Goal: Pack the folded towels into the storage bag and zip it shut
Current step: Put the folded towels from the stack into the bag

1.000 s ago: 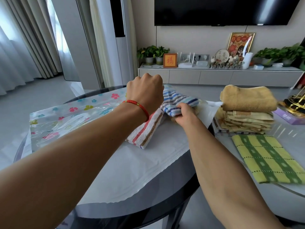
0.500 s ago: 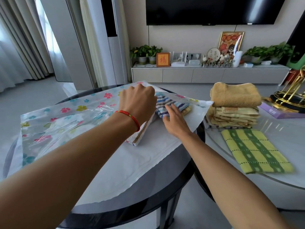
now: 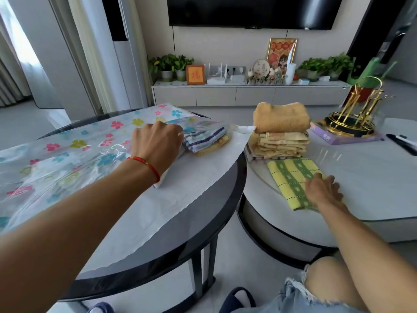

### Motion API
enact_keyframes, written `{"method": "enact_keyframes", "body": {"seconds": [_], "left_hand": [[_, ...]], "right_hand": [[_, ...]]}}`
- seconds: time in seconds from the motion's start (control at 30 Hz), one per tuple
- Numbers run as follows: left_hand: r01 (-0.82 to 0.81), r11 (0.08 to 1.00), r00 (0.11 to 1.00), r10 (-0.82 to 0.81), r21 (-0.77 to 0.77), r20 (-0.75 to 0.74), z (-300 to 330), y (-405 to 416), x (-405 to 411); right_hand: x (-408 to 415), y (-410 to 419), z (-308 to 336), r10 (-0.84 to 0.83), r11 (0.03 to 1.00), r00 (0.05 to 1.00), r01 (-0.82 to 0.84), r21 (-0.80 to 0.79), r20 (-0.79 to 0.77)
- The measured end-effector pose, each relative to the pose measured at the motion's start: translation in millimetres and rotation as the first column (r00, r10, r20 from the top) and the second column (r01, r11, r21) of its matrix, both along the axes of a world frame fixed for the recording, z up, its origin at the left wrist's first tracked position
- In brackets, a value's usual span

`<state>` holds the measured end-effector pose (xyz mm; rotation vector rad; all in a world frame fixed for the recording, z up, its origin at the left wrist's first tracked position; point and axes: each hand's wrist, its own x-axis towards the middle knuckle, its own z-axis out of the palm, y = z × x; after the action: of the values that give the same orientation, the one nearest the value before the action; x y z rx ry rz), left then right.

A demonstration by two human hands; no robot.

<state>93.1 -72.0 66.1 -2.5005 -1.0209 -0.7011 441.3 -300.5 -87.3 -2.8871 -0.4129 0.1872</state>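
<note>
Right hand [image 3: 323, 190] left the striped towel [image 3: 204, 141], landing flat, fingers relaxed, on the green towel [image 3: 291, 177]; left hand [image 3: 158, 145] gripped the bag [image 3: 67, 154] mouth — best held wide.

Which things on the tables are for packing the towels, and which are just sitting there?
For the job: flowery storage bag; striped towels in its mouth; green checked towel; towel stack; left hand gripping the bag; right hand on the checked towel.

Just lying about: gold rack; purple box; black pen.

Left hand [image 3: 158, 144]: arm extended forward, fingers curled under, knuckles up. Right hand [image 3: 323, 190]: arm extended, palm down, fingers relaxed and spread.
</note>
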Motion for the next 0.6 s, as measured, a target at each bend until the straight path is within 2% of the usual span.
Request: {"method": "enact_keyframes", "body": {"seconds": [0.07,0.13,0.23,0.33,0.4,0.47,0.53,0.6], "left_hand": [[-0.003,1.000,1.000,0.003,-0.007,-0.006,0.8,0.4,-1.1],[0.007,0.999,1.000,-0.007,-0.043,-0.002,2.3,3.0,-3.5],[0.076,0.977,0.997,-0.073,-0.199,0.024,6.5,9.6,-8.8],[0.135,0.903,0.987,-0.161,-0.407,-0.030,4.7,9.0,-19.3],[0.109,0.874,0.981,-0.172,-0.474,-0.092,0.2,4.1,-26.3],[0.102,0.856,0.985,-0.159,-0.506,-0.071,-4.7,-2.4,-32.8],[0.093,0.861,0.990,-0.131,-0.500,-0.041,-10.0,-10.6,-39.8],[0.066,0.858,0.994,-0.102,-0.510,-0.043,-17.7,-23.2,-46.8]], "right_hand": [[9.5,-4.1,0.1,-0.002,1.000,0.998,0.000,-0.024,-0.057],[15.6,-3.2,6.1,-0.017,0.999,0.994,0.020,0.027,-0.105],[23.9,-3.6,19.3,0.001,0.997,0.978,0.015,0.074,-0.208],[20.8,-11.0,20.8,0.074,0.949,0.925,0.050,0.312,-0.373],[8.3,-17.2,22.4,0.157,0.879,0.868,0.094,0.468,-0.471],[-9.2,-22.9,26.8,0.245,0.770,0.809,0.172,0.614,-0.534],[-29.2,-29.6,35.3,0.333,0.625,0.768,0.255,0.738,-0.547],[-52.1,-36.5,45.6,0.468,0.500,0.716,0.268,0.823,-0.518]]}}
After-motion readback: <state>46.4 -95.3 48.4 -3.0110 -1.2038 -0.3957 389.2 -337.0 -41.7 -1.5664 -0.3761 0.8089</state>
